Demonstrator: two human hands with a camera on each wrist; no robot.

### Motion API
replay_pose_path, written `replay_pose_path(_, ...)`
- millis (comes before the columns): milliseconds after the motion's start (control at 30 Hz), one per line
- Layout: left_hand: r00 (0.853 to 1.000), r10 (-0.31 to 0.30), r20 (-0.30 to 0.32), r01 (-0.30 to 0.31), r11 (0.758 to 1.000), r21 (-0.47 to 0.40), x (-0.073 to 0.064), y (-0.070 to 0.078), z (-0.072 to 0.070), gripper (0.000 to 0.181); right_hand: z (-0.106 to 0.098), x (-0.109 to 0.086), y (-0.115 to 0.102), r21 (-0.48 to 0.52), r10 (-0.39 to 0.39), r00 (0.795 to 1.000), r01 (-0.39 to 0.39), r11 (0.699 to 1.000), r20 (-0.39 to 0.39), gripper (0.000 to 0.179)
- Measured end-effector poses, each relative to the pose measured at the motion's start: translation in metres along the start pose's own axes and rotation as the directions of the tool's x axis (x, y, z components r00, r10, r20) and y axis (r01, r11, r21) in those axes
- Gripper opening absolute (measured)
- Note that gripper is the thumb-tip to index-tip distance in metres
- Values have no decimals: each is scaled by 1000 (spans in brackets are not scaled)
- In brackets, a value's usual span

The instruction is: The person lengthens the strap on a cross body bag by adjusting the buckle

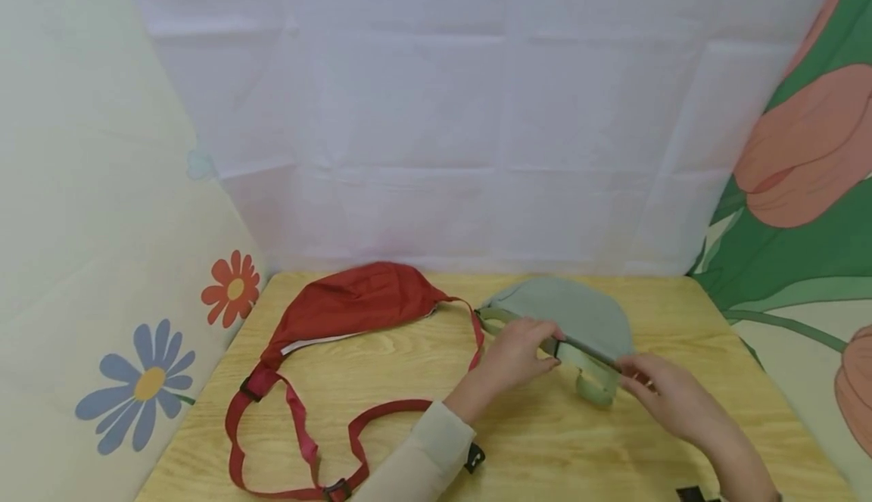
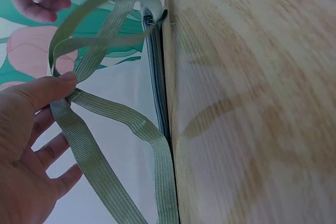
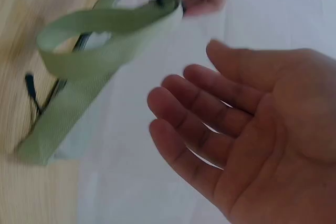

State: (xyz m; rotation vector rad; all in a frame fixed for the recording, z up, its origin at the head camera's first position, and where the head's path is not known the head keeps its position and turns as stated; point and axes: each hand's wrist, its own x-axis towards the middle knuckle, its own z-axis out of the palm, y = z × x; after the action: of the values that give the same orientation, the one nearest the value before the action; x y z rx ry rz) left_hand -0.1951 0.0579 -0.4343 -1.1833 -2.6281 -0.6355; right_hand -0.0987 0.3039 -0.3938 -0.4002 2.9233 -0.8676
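A pale green waist bag (image 1: 562, 307) lies near the back right of the table, its zipper (image 2: 158, 77) running along the edge. With thumb and forefinger, my left hand (image 1: 507, 358) pinches the bag's green webbing strap (image 2: 86, 142) where it is bunched. Part of the strap loops up beyond those fingers. My right hand (image 1: 671, 396) is beside the bag's right end. In the right wrist view, the right palm and slightly bent fingers (image 3: 197, 103) stand apart from the strap and hold nothing. A dark zipper pull (image 3: 30, 86) hangs at the bag's edge.
To the left lies a red waist bag (image 1: 361, 297), with its red strap (image 1: 235, 456) spread toward the front and a black buckle (image 1: 337, 490) on it. Another black buckle (image 1: 474, 456) shows beside my left sleeve. A white cloth (image 1: 409, 108) hangs behind the table.
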Motion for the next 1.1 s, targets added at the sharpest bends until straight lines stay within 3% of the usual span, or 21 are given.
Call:
replay_pose_path(167, 999, -21, 36, 22, 999, -23, -2, 1, 0, 31, -9, 5, 21, -39, -3, 994, -1, 999, -109, 30)
replay_pose_path(333, 998, -38, 54, 40, 998, -49, -2, 1, -2, 32, -6, 6, 36, -53, -41, 991, 35, 998, -125, 33)
replay_pose_path(633, 994, -83, 65, 87, 993, -76, 0, 1, -2, 32, 10, 11, 55, -42, -126, 989, 123, 991, -74, 32)
replay_pose_path(1100, 991, -115, 72, 123, 984, -131, 2, 3, -2, 32, 22, 17, 64, -18, -121, 993, 121, 992, 6, 34)
